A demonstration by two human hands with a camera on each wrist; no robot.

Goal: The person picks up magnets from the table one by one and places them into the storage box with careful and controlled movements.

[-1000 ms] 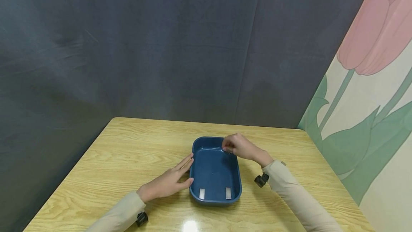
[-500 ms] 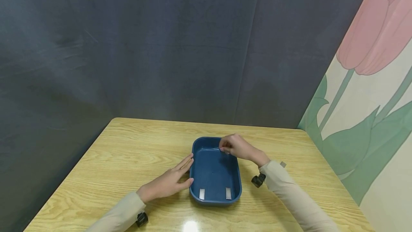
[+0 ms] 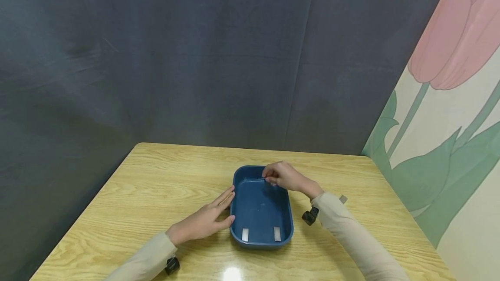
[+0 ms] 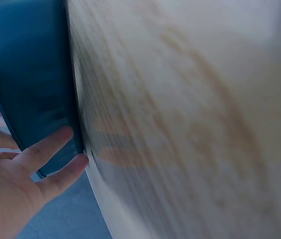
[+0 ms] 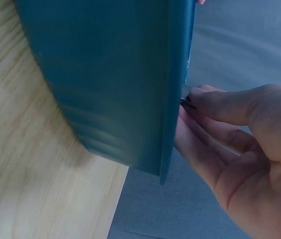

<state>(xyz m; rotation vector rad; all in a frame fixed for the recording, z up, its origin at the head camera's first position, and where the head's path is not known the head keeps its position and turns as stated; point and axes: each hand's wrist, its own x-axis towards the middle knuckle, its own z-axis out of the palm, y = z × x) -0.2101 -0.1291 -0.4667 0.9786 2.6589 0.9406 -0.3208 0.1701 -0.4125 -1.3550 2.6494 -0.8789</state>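
A deep blue rectangular plastic tray point(image 3: 258, 207) stands lengthwise on the table. Against its left wall rests my left hand point(image 3: 205, 221), fingers spread and fairly straight; in the left wrist view two fingertips point(image 4: 63, 133) touch the outside of the wall. Over the far right corner is my right hand point(image 3: 287, 176), bent at the wrist, thumb and fingers pinched together inside the rim. The right wrist view shows a small dark thin piece point(image 5: 187, 102) between thumb and fingers, mostly hidden. Two pale flat strips, a left strip point(image 3: 245, 234) and a right strip point(image 3: 277, 234), sit at the tray's near end.
The wood-grain table point(image 3: 164, 181) extends around the tray. A small grey piece point(image 3: 343, 199) shows beside the right sleeve. Behind hangs a dark curtain point(image 3: 218, 64); a wall painted with a tulip point(image 3: 441, 51) rises on the right.
My right hand has shifted slightly left along the tray's far end, its fingers still pinched. The left hand, the tray and the two strips stay put.
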